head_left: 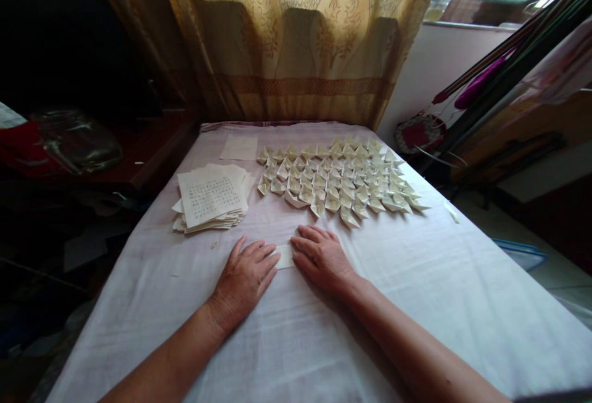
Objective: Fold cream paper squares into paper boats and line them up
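A small folded piece of white paper (285, 256) lies flat on the cloth, between my two hands. My left hand (244, 273) rests palm down with fingers stretched out, its fingertips at the paper's left edge. From the other side, my right hand (321, 256) lies flat with its fingers over the paper's right end. Part of the paper is hidden under the fingers. Beyond my hands stand rows of several folded paper boats (330, 184). To their left is a stack of square paper sheets (210, 196), the top one covered in handwriting.
A single paper sheet (239, 147) lies behind the stack. The table wears a white cloth (287, 347), and a patterned curtain (296, 52) hangs at its far edge. A clear jar (76, 141) sits on dark furniture at left. Poles (504, 52) lean at right.
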`<state>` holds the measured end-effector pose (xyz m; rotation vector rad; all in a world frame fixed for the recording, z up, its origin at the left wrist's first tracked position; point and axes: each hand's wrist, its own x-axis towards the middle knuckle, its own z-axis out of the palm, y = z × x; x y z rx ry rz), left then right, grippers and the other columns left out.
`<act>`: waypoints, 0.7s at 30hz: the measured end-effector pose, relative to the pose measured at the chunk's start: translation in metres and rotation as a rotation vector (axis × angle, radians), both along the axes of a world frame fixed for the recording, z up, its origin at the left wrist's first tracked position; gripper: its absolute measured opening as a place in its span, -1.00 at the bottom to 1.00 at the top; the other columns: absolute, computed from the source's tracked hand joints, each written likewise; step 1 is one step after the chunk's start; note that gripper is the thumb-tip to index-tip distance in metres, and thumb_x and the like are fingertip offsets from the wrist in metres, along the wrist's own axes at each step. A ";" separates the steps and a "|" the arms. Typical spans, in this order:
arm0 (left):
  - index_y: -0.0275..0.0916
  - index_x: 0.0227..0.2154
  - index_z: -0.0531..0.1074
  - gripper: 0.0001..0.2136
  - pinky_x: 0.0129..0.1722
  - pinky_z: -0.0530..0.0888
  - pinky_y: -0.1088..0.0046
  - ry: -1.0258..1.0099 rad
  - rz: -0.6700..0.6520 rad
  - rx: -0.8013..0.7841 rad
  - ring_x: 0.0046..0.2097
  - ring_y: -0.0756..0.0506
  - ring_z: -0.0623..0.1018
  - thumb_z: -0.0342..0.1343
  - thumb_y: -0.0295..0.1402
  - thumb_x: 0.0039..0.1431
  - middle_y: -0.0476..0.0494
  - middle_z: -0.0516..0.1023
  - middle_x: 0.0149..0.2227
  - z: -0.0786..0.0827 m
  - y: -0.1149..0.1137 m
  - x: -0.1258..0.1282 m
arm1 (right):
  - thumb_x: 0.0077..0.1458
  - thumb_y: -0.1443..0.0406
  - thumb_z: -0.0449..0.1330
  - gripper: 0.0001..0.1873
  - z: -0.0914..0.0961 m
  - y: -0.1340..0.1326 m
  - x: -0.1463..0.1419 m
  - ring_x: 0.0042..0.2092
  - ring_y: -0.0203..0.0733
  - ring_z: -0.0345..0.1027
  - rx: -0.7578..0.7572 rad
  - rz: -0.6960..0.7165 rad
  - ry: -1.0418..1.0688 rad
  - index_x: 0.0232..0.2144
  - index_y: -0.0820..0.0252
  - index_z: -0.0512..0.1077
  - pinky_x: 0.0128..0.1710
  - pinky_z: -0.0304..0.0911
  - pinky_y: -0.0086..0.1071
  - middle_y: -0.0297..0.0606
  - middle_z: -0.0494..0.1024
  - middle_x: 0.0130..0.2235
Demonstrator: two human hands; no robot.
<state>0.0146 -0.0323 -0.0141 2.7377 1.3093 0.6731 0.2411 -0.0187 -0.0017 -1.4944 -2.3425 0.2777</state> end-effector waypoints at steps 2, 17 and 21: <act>-0.13 0.04 0.48 -0.73 0.27 0.20 -0.01 -0.025 0.002 -0.005 0.11 -0.19 0.49 0.02 -0.34 0.34 -0.14 0.59 0.04 -0.002 0.000 -0.001 | 0.18 0.16 0.21 -0.64 -0.004 0.002 -0.006 0.24 0.13 0.21 0.003 -0.055 0.042 0.01 0.09 0.50 0.17 0.11 0.06 -0.07 0.43 0.18; -0.19 0.17 0.34 -0.60 0.26 0.26 0.04 -0.047 -0.004 0.064 0.08 -0.20 0.50 0.08 -0.35 0.28 -0.18 0.57 0.02 0.004 0.003 -0.002 | 0.15 0.28 0.19 -0.61 -0.020 -0.006 -0.006 0.24 0.08 0.20 0.166 0.063 0.174 0.05 0.13 0.44 0.19 0.14 0.01 -0.04 0.41 0.19; -0.18 0.17 0.34 -0.59 0.26 0.26 0.02 -0.042 0.001 0.057 0.10 -0.21 0.49 0.10 -0.36 0.26 -0.20 0.56 0.04 0.004 0.003 -0.002 | 0.18 0.29 0.15 -0.63 -0.017 -0.006 -0.006 0.24 0.07 0.20 0.222 0.079 0.182 0.05 0.14 0.42 0.18 0.17 0.00 -0.03 0.41 0.19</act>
